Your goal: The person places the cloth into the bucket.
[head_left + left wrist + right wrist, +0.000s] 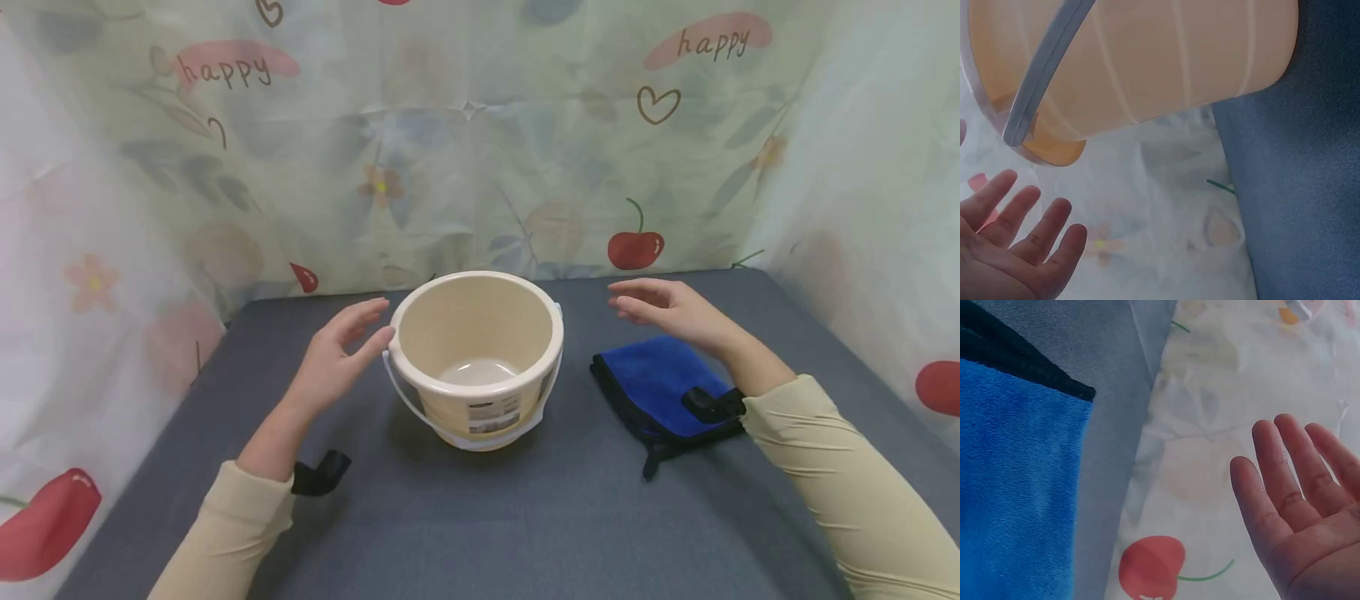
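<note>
A cream plastic bucket (pixel 480 333) stands upright in the middle of the table, with its pale handle (pixel 487 445) hanging down in front and a label on its side. My left hand (pixel 337 354) is raised beside the bucket's left rim, fingers relaxed; in the left wrist view a gap shows between the fingers (pixel 1050 231) and the bucket (pixel 1166 56). On the right lies a folded blue cloth (pixel 652 375) with a black edge. Above its far side hovers my right hand (pixel 671 308), fingers loosely extended and holding nothing. The cloth (pixel 1016 481) also shows in the right wrist view.
A dark grey cover lies over the table (pixel 465 525). Behind it hangs a printed curtain (pixel 465 167) with cherries, flowers and "happy" lettering; similar sheets enclose both sides. Black wrist cameras sit at the left wrist (pixel 321 473) and right wrist (pixel 712 405).
</note>
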`<control>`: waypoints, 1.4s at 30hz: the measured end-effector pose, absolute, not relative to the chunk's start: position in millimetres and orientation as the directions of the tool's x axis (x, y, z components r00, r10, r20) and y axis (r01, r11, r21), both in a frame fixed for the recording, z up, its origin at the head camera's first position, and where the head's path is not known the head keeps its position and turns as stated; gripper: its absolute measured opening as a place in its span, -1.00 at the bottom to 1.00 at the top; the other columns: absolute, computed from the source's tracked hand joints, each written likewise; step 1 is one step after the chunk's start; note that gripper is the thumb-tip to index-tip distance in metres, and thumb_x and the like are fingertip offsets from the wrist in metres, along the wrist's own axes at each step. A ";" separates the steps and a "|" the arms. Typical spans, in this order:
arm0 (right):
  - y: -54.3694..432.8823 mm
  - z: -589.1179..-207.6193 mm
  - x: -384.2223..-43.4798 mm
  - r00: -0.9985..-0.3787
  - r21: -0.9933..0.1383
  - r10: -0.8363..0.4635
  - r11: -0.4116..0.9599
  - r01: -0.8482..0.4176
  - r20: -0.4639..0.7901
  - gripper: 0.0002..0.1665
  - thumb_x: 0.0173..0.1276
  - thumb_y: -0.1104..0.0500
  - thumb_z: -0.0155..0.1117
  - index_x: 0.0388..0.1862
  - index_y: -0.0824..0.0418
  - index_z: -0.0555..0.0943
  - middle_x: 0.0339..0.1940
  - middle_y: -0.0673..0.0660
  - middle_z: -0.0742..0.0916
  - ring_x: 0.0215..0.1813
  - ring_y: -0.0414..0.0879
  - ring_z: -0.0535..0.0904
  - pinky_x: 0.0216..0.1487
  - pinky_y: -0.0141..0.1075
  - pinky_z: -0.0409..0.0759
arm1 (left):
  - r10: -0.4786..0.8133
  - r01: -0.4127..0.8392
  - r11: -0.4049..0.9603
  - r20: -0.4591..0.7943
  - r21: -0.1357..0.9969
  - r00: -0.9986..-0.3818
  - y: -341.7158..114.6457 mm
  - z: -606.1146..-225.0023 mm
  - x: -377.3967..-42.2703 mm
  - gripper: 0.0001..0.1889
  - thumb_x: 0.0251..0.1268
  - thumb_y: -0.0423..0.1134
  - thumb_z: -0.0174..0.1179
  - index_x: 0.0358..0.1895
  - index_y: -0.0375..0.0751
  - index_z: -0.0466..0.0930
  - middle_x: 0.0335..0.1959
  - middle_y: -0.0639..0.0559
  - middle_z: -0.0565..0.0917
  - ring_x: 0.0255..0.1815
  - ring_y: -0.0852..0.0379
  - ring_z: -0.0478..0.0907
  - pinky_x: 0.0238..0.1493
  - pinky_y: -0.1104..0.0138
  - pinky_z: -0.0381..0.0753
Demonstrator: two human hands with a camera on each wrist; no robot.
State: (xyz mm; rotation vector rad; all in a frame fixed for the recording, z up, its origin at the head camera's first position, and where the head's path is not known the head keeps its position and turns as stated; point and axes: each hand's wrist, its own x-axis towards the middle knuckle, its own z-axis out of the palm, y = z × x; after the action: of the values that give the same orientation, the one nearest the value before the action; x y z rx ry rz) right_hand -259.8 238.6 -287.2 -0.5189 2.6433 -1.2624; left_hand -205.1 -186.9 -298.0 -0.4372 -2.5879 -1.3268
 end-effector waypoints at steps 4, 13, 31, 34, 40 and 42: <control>239.1 -292.7 -262.6 -0.924 -0.784 -0.381 0.584 -0.211 -0.035 -0.36 0.39 -0.16 0.03 0.35 0.10 0.33 0.25 0.21 0.56 0.17 -0.09 0.58 0.27 -0.05 0.46 | 0.171 0.357 0.531 0.315 0.769 -0.933 -185.6 -301.8 -207.1 -0.51 0.30 -0.16 0.15 0.27 -0.21 0.37 0.32 -0.15 0.38 0.33 -0.14 0.35 0.36 -0.02 0.31; 237.5 -297.2 -263.7 -0.920 -0.780 -0.385 0.596 -0.190 -0.070 -0.37 0.40 -0.14 0.03 0.33 0.17 0.35 0.23 0.28 0.56 0.17 0.05 0.57 0.24 -0.04 0.49 | 0.193 0.352 0.506 0.294 0.788 -0.936 -183.0 -307.9 -208.5 -0.52 0.27 -0.16 0.18 0.24 -0.22 0.43 0.33 -0.12 0.39 0.38 -0.05 0.29 0.35 -0.01 0.33; 240.4 -319.5 -272.3 -0.904 -0.771 -0.406 0.616 -0.160 -0.136 -0.37 0.36 -0.10 0.12 0.27 0.24 0.40 0.20 0.35 0.55 0.15 0.16 0.55 0.15 -0.04 0.56 | 0.178 0.335 0.502 0.283 0.797 -0.942 -182.9 -311.2 -208.4 -0.53 0.28 -0.16 0.18 0.24 -0.18 0.43 0.32 -0.09 0.40 0.21 -0.11 0.49 0.30 0.01 0.39; 241.5 -323.4 -273.8 -0.903 -0.762 -0.400 0.630 -0.147 -0.157 -0.35 0.35 -0.10 0.13 0.28 0.27 0.39 0.19 0.37 0.56 0.14 0.14 0.56 0.12 -0.06 0.59 | 0.179 0.328 0.500 0.275 0.801 -0.945 -182.7 -310.7 -208.1 -0.52 0.28 -0.15 0.17 0.25 -0.18 0.42 0.33 -0.10 0.39 0.21 -0.12 0.48 0.30 0.02 0.41; 244.5 -332.1 -276.3 -0.899 -0.748 -0.392 0.653 -0.123 -0.195 -0.30 0.32 -0.07 0.18 0.29 0.34 0.35 0.11 0.35 0.60 0.05 0.06 0.59 0.06 -0.13 0.63 | 0.180 0.324 0.497 0.269 0.805 -0.946 -182.6 -310.6 -208.0 -0.52 0.29 -0.16 0.16 0.26 -0.18 0.41 0.34 -0.10 0.38 0.21 -0.13 0.49 0.27 0.01 0.43; 245.8 -334.8 -276.8 -0.896 -0.748 -0.394 0.654 -0.115 -0.206 -0.28 0.31 -0.06 0.20 0.31 0.34 0.33 0.11 0.35 0.59 0.03 0.03 0.61 0.04 -0.14 0.64 | 0.178 0.322 0.498 0.268 0.805 -0.947 -182.6 -310.7 -208.0 -0.52 0.29 -0.16 0.16 0.26 -0.18 0.41 0.34 -0.10 0.38 0.21 -0.13 0.49 0.25 0.02 0.45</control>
State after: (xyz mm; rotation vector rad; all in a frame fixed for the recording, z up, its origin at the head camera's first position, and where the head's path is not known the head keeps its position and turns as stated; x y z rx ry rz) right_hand -276.8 245.8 -334.8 -0.4033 2.5221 -1.1056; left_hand -208.0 -182.6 -310.7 -0.4346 -2.5867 -1.4388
